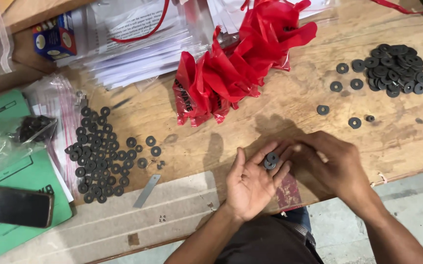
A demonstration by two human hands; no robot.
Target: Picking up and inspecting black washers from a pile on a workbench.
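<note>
Two dark washers [271, 160] sit stacked on the fingers of the left hand [251, 183], which lies palm up and loosely open near the front edge of the wooden workbench [289, 105]. Right hand [330, 164] is curled over from the right, fingertips touching the washers; whether its fingers pinch one I cannot tell, they are bunched together and hide the contact. Judging by this, the step in hand is counting or collecting washers into the left palm. Far right: dense heap of washers [396, 68], with a few strays [354, 122] between heap and hands. Left side: second spread of washers [99, 154], looser, laid flat. Next to that spread, near side, a small flat metal strip [147, 190]. Far centre: bundle of red plastic bags [236, 68], and behind it a stack of clear zip bags with printed sheets [138, 44]. Far left: green folder [23, 205] with a black phone [17, 206] on it and a clear bag of small dark parts [33, 128]. Next move likely needs a steady cupped left palm so the stack does not slide off, and a clean single-piece pinch from the right.
</note>
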